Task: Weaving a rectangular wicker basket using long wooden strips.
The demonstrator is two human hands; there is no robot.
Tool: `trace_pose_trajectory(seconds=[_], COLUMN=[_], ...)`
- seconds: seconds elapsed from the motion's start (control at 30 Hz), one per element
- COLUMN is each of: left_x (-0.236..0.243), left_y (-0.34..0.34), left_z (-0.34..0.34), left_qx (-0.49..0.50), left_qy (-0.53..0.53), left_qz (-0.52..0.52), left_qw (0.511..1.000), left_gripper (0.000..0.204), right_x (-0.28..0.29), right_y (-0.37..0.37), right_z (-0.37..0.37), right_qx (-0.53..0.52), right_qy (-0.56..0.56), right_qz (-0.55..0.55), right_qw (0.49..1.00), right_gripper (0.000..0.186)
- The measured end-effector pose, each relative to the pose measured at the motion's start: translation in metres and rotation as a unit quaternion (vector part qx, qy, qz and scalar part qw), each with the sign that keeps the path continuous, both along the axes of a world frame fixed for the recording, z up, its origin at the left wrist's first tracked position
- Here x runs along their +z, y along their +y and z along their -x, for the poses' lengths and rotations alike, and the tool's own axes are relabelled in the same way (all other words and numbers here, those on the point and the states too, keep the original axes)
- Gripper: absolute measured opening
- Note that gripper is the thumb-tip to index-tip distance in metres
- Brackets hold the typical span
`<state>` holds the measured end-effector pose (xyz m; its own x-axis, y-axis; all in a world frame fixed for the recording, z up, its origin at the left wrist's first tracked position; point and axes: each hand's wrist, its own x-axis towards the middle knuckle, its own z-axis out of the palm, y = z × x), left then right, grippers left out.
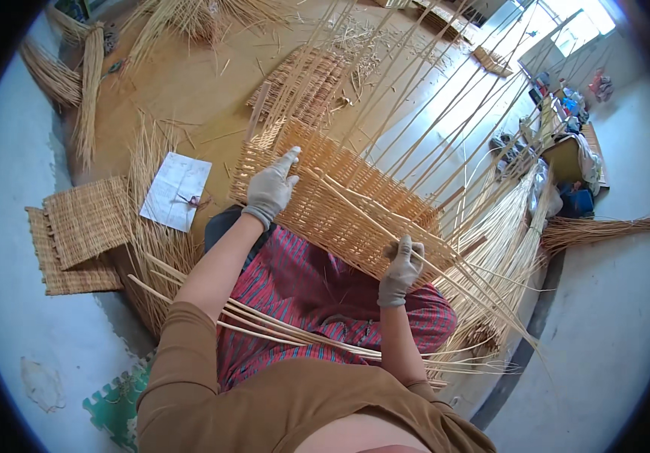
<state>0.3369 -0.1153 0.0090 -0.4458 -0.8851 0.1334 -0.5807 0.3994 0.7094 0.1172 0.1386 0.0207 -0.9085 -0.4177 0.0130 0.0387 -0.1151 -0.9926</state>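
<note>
An unfinished wicker basket (349, 160), long and box-shaped, leans across my lap with tall upright stakes rising from its far side. My left hand (270, 187), in a pale glove, grips the near wall toward its left end, thumb and fingers at the rim. Pale willow rods (355, 205) run along the near rim from beside that hand to the right. Farther right my right hand (402, 273), also gloved, is closed around a rod against the near wall. The rods' loose ends trail past it to the lower right. The fingertips of my right hand are partly hidden.
More rods (287, 323) lie across my lap. Woven panels (87, 223) and a white sheet (176, 190) are at the left. Another woven panel (306, 83) lies on the floor ahead. A large rod bundle (502, 249) spreads at the right, with clutter along the wall.
</note>
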Motion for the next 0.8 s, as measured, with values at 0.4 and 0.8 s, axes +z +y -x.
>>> trace_pose_trajectory(seconds=[0.4, 0.8], left_x=[-0.005, 0.011], left_y=[-0.006, 0.000], left_z=[-0.001, 0.007], left_qx=[-0.015, -0.004], left_qy=[-0.018, 0.093], left_qz=[-0.004, 0.039], left_qw=[1.000, 0.995], left_gripper=[0.065, 0.055], right_x=[0.008, -0.021], right_y=[-0.019, -0.038], right_z=[0.017, 0.027], right_qx=[0.031, 0.112], right_qy=[-0.047, -0.100], right_qz=[0.030, 0.004], right_qw=[0.998, 0.989], right_gripper=[0.032, 0.025])
